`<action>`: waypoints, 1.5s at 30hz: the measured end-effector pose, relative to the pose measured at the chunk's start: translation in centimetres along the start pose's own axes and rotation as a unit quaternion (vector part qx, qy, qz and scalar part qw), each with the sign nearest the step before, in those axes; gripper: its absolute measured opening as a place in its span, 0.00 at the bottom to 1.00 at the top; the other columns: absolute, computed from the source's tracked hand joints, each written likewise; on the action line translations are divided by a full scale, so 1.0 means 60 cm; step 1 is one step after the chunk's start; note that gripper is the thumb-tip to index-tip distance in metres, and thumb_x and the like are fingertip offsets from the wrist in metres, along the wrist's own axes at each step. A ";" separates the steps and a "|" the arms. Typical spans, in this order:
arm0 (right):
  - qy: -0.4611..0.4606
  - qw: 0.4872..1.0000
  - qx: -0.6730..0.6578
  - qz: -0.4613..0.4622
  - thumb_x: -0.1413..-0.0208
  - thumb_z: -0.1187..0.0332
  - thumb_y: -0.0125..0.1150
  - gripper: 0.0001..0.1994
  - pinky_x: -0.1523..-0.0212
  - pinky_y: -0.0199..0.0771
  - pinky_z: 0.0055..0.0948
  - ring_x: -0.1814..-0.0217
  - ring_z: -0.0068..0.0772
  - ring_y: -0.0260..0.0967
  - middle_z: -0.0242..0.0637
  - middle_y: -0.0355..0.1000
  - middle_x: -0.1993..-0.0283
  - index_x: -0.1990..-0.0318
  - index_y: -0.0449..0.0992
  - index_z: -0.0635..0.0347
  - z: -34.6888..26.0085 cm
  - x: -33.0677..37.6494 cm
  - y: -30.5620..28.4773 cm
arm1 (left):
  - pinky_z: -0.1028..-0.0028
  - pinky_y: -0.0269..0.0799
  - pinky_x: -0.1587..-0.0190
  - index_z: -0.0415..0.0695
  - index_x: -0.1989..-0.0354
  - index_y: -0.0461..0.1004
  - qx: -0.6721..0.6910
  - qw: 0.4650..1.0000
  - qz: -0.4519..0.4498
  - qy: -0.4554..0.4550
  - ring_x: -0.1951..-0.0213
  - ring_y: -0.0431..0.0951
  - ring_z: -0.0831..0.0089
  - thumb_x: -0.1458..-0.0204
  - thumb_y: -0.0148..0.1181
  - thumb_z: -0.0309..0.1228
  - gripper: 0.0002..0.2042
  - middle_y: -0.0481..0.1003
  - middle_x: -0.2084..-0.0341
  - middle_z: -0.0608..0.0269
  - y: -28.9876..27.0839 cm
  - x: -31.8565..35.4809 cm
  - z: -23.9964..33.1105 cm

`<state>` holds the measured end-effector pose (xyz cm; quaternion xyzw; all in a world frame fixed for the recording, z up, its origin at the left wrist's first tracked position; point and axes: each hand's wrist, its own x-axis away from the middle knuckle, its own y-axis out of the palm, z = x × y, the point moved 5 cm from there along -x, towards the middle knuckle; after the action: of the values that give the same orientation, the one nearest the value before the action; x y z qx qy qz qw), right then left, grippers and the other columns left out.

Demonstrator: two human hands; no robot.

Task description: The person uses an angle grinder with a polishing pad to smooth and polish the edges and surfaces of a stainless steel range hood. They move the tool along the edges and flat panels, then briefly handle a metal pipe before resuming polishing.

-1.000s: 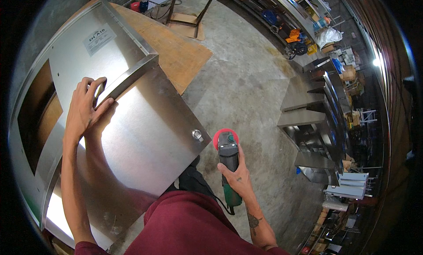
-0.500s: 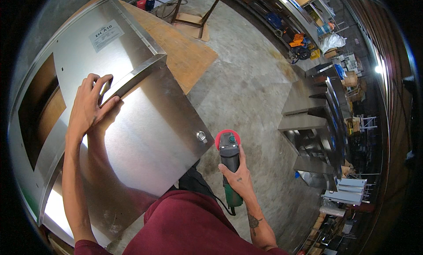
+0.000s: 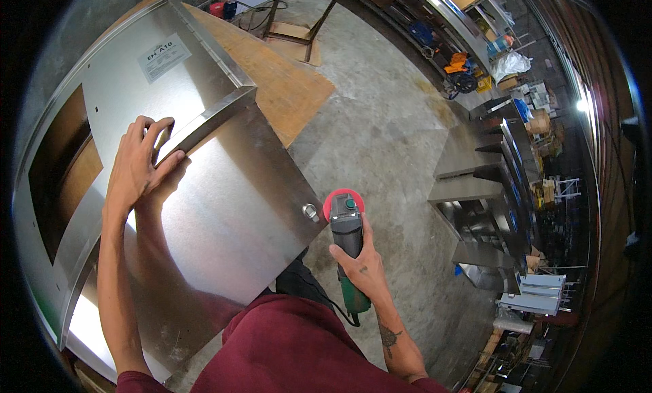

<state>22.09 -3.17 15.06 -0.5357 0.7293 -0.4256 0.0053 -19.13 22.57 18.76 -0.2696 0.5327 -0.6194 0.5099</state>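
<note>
Top center of the frame we've got dark, spindly legs, with a tan plywood sheet to their lower left and grey concrete floor down the middle. Upper right we spot an orange thing (too small for us to name, sorry) and a crumpled white plastic bag. Right of center sit some steel units, pale panels lower right, and a glaring light near the right edge.

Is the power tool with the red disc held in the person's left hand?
No, the right hand holds the power tool, while the left hand rests on the metal box.
</note>
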 end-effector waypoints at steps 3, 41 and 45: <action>0.008 1.000 0.007 0.005 0.40 0.50 0.78 0.56 0.38 0.81 0.46 0.37 0.51 0.83 0.58 0.79 0.34 0.12 0.47 0.54 0.019 -0.001 -0.002 | 0.57 0.76 0.42 0.53 0.31 0.77 -0.002 1.000 -0.006 -0.008 0.47 0.76 0.58 0.37 0.72 0.51 0.29 0.75 0.48 0.58 0.002 -0.001 0.004; -0.033 0.999 -0.021 0.013 0.38 0.46 0.75 0.57 0.38 0.81 0.44 0.40 0.55 0.85 0.60 0.82 0.40 0.11 0.44 0.55 0.022 0.004 -0.004 | 0.56 0.76 0.41 0.53 0.32 0.78 -0.001 1.000 -0.012 -0.015 0.45 0.76 0.59 0.38 0.73 0.52 0.29 0.75 0.48 0.58 -0.001 -0.001 0.007; -0.029 0.999 -0.022 0.007 0.38 0.45 0.75 0.57 0.37 0.80 0.46 0.38 0.56 0.84 0.61 0.81 0.38 0.11 0.44 0.55 0.012 0.001 -0.006 | 0.57 0.77 0.40 0.54 0.32 0.78 0.001 1.000 -0.013 -0.013 0.45 0.76 0.59 0.39 0.74 0.53 0.30 0.75 0.48 0.58 -0.002 -0.002 0.006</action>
<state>22.66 -3.71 14.83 -0.5428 0.7418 -0.3934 0.0176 -18.83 22.52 19.01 -0.2840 0.5215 -0.6232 0.5090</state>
